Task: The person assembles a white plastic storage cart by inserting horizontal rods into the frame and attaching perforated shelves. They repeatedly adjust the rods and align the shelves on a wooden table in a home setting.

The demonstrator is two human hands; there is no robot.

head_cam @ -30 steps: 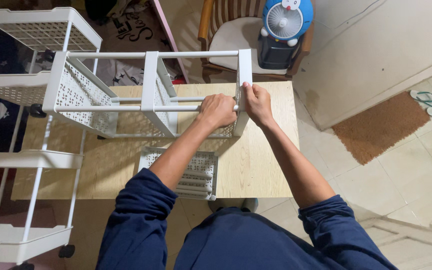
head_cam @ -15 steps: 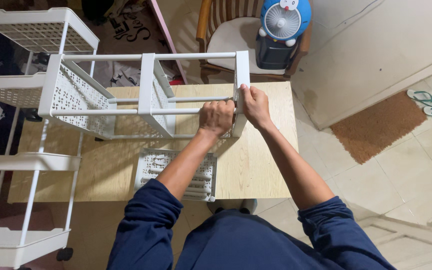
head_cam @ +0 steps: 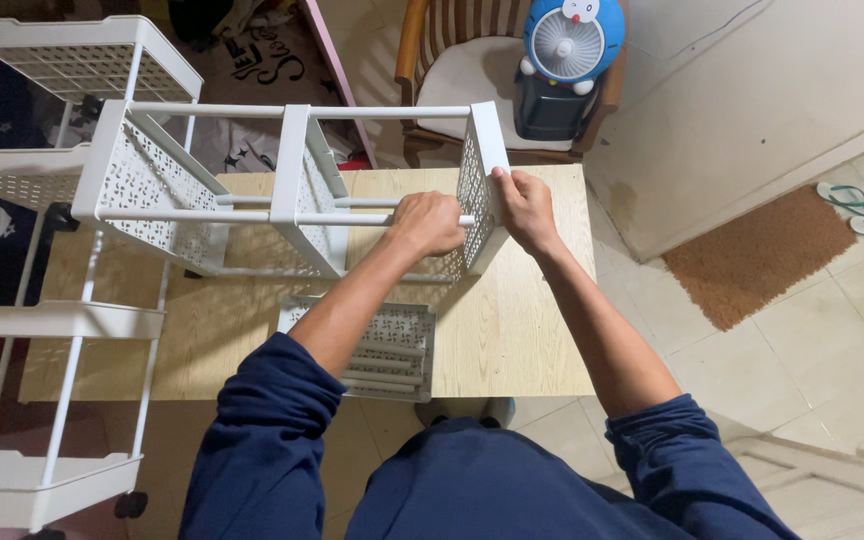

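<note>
The white rack [head_cam: 292, 190] lay on its side on the desk [head_cam: 542, 330]. The left hand [head_cam: 430, 222] was clenched around its front pole [head_cam: 252, 216], and the right hand [head_cam: 524, 208], at 3 o'clock from it, gripped the end basket [head_cam: 480, 180].

top: dark navy long-sleeve, plain, no print or logo visible
sleeves: both pushed up to about the elbow, fabric bunched in thick folds there
forearms: bare
left hand [head_cam: 430, 222]: bare, no glove, no ring or watch visible
right hand [head_cam: 525, 207]: bare, no glove, wrist bare too
</note>
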